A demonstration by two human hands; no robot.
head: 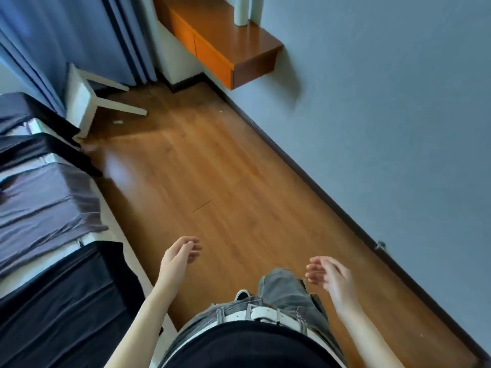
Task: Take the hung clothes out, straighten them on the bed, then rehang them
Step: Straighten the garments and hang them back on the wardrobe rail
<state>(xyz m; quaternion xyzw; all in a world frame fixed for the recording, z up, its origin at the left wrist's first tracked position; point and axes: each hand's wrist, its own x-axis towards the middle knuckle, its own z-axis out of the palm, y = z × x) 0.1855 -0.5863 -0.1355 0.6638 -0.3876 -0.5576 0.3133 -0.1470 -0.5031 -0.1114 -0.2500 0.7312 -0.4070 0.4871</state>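
My left hand hangs open over the wooden floor, fingers loosely curled, holding nothing. My right hand is also open and empty, above my grey trouser leg. The bed runs along the left edge. Several dark garments lie across it: a black one nearest me, a grey one beyond it, and more black cloth farther up. Both hands are apart from the clothes. No hangers or wardrobe are in view.
A white stool stands at the far end of the bed by blue curtains. A wall-mounted wooden shelf with orange drawers carries a white bottle. Wooden floor stretches between bed and blue wall.
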